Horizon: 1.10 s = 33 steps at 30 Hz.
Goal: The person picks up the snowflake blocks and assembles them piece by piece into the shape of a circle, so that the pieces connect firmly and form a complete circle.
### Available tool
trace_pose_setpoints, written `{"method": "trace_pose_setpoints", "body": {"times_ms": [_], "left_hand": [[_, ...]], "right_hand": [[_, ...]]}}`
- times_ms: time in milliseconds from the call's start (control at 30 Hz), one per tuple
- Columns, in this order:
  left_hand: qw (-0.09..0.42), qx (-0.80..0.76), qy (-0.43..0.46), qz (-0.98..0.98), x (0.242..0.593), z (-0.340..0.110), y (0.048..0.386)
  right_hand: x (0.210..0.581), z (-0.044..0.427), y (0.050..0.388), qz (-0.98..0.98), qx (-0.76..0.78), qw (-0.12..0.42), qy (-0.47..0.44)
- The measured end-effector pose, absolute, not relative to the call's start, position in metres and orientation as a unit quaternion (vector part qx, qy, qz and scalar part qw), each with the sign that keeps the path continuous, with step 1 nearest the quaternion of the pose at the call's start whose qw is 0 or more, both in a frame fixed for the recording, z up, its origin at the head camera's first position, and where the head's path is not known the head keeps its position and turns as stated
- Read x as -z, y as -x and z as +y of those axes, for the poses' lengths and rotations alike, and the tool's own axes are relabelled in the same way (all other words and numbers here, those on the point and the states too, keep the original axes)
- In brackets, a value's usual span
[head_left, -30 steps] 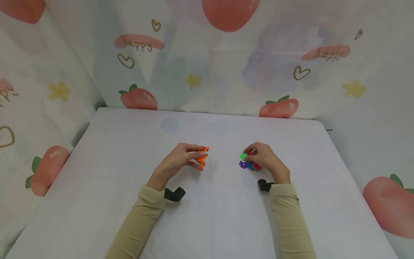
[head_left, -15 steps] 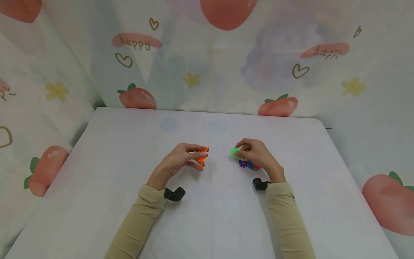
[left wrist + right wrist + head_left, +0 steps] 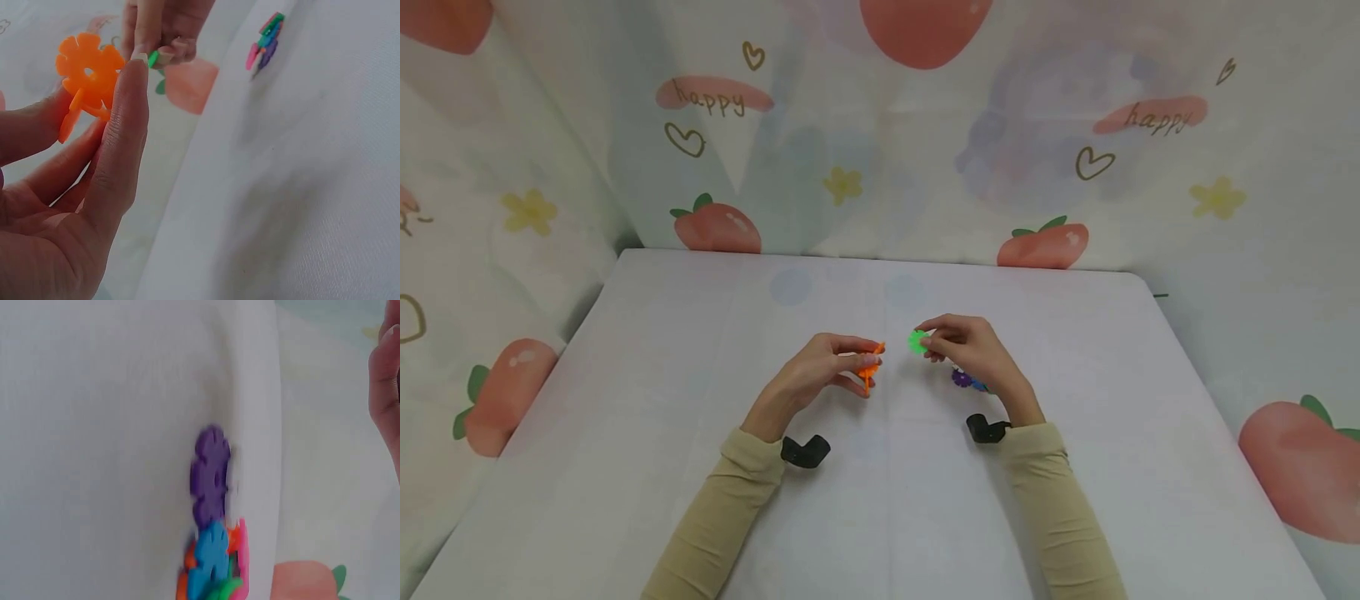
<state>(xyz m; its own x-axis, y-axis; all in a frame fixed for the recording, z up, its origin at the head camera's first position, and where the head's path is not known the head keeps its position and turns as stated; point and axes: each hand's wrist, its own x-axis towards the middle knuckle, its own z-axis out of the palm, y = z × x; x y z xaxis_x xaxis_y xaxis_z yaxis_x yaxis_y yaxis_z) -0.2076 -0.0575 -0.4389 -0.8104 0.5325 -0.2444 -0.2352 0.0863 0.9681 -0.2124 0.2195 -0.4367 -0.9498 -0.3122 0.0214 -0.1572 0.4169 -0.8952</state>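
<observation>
My left hand (image 3: 816, 373) pinches orange flower-shaped plastic connector pieces (image 3: 90, 65) between thumb and fingers. One orange flower faces the left wrist camera, and another part stands edge-on across it. To its right, my right hand (image 3: 970, 346) holds a bright green flower-shaped connector piece (image 3: 917, 342) by its edge, raised over the table. A small gap separates green from orange in the head view. Below the right hand lies a small pile with a purple piece (image 3: 211, 478), a blue piece (image 3: 211, 550) and a pink piece (image 3: 243, 559); the hand partly covers it in the head view.
A white-covered table (image 3: 850, 517) lies under both hands. Printed cloth (image 3: 910, 150) hangs behind it and at the sides. Black wrist mounts (image 3: 806, 451) stick out from both cuffs. Orange and green bits also show in the pile.
My right hand has lifted the green connector piece off the pile and carried it left toward the orange pieces. The left hand has stayed almost still.
</observation>
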Motion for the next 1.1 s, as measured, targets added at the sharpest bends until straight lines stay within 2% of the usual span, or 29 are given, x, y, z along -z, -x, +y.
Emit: {"method": "trace_pose_setpoints", "body": {"times_ms": [467, 1100], "left_hand": [[0.296, -0.653, -0.117, 0.687, 0.441, -0.054, 0.204], [0.306, -0.632, -0.134, 0.699, 0.438, -0.056, 0.203]], "right_hand": [[0.437, 0.197, 0.207, 0.803, 0.569, 0.124, 0.13], [0.434, 0.193, 0.206, 0.797, 0.569, 0.133, 0.152]]}}
